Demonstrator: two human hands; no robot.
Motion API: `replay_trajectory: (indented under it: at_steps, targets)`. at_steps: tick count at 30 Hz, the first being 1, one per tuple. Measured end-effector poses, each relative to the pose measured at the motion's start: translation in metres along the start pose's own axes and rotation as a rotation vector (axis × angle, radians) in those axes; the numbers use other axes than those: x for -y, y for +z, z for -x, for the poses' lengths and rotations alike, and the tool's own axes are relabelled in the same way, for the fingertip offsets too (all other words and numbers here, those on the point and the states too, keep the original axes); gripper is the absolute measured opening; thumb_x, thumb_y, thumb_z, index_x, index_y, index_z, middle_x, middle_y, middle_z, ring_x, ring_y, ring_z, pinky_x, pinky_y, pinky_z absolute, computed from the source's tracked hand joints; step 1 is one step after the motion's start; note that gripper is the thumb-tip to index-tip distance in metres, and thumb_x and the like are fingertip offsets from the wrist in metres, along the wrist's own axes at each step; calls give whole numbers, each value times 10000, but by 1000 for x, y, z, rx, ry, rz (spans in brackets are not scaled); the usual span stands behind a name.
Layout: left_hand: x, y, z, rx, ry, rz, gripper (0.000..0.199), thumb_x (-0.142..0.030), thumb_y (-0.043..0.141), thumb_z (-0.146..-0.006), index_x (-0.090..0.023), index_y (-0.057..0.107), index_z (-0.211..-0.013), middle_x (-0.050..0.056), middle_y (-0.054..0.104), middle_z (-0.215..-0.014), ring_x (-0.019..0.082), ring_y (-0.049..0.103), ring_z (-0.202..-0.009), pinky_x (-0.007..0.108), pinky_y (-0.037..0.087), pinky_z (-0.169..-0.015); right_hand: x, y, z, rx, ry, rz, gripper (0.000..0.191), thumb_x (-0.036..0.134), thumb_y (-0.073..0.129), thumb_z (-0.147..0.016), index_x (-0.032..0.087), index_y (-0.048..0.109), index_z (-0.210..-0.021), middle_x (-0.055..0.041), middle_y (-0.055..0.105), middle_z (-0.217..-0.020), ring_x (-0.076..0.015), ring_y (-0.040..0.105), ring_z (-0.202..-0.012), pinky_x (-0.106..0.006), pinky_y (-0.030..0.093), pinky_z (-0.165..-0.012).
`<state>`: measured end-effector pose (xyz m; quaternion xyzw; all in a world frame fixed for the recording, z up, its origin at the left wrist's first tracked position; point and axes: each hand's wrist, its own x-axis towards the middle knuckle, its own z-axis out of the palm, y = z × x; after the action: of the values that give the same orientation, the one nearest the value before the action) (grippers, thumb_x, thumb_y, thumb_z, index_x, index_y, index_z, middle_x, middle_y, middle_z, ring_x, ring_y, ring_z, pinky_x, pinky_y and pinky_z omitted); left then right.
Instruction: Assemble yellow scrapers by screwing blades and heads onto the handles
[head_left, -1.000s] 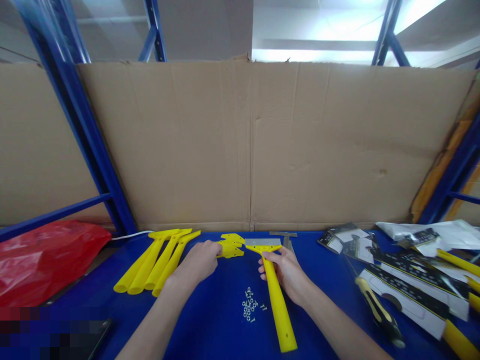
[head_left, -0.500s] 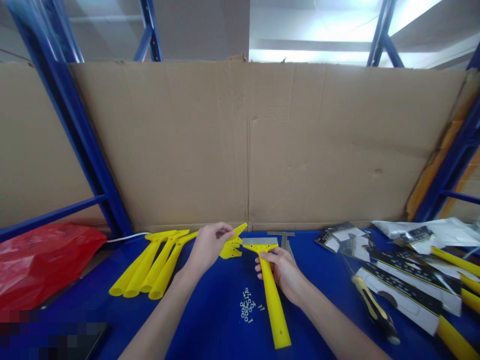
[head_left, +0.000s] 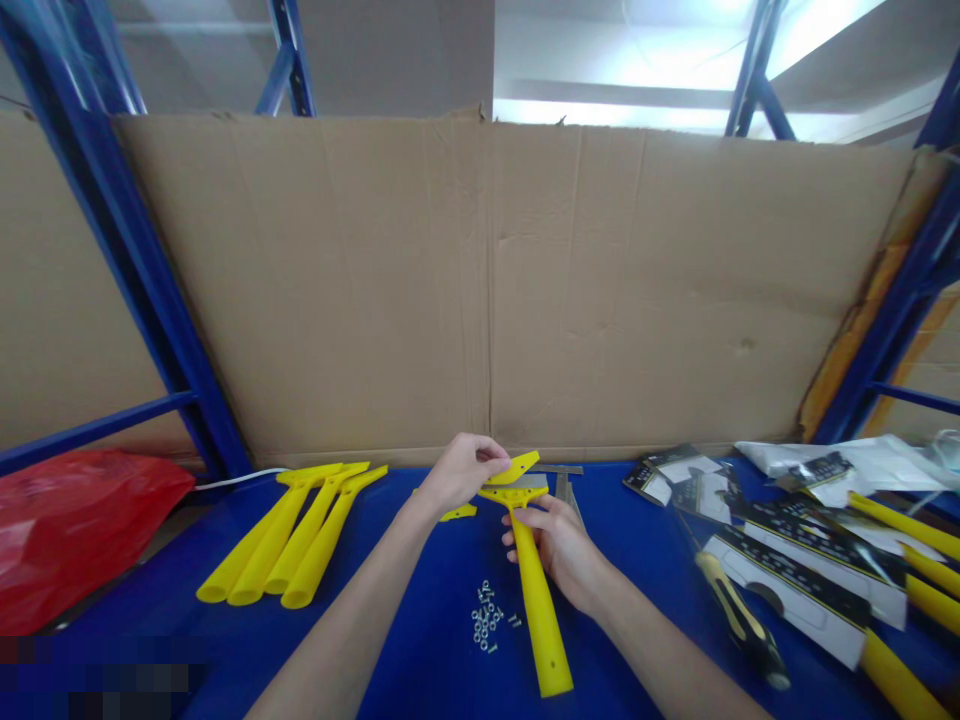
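Observation:
My right hand (head_left: 561,548) is closed around the neck of a yellow scraper (head_left: 538,600), its hollow handle pointing toward me. A thin metal blade (head_left: 535,481) lies across its head. Between thumb and fingers, my left hand (head_left: 463,472) pinches a flat yellow cover plate (head_left: 523,465) with small holes, tilted just over the blade. Whether plate and blade touch, I cannot tell. Another yellow cover plate (head_left: 459,513) lies on the blue table, partly hidden behind my left wrist. Small nuts and screws (head_left: 486,622) are scattered left of the handle.
Several yellow scraper handles (head_left: 304,540) lie at left, beside a red plastic bag (head_left: 82,530). At right are a screwdriver (head_left: 739,615) and scrapers in black-and-white card packaging (head_left: 787,592). Metal strips (head_left: 564,485) lie behind my right hand. A cardboard wall (head_left: 360,290) closes the back.
My left hand has moved right with the cover plate, from beside the scraper head to over its blade. My right hand keeps its hold on the scraper.

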<state>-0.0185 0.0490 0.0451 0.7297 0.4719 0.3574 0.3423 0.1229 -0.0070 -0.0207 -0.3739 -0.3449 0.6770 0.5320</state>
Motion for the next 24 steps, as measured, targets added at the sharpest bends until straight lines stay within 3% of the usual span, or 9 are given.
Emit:
replay_trajectory:
  at_steps: [10, 15, 24]
  targets:
    - [2, -22, 19, 32, -228, 353, 253, -348, 659, -680, -141, 642, -823, 64, 681, -832, 160, 598, -761, 278, 438, -712, -1, 0, -1, 15, -1, -3, 343, 167, 677, -622, 161, 556, -943, -25, 655, -693, -148, 619, -544, -271, 501, -506]
    - [4, -22, 21, 42, -228, 505, 280, -355, 703, -628, -138, 611, -780, 44, 636, -772, 138, 568, -715, 265, 421, -702, -1, -1, -1, 4, 7, 1, 359, 166, 677, -613, 165, 546, -947, -19, 656, -700, -149, 621, -543, -274, 506, -503]
    - [2, -19, 21, 26, -211, 449, 262, -360, 691, -627, -146, 620, -761, 44, 630, -760, 139, 551, -698, 265, 410, -663, -1, 0, -1, -17, 6, -1, 354, 158, 678, -605, 169, 536, -929, -17, 650, -713, -145, 614, -526, -280, 501, -495]
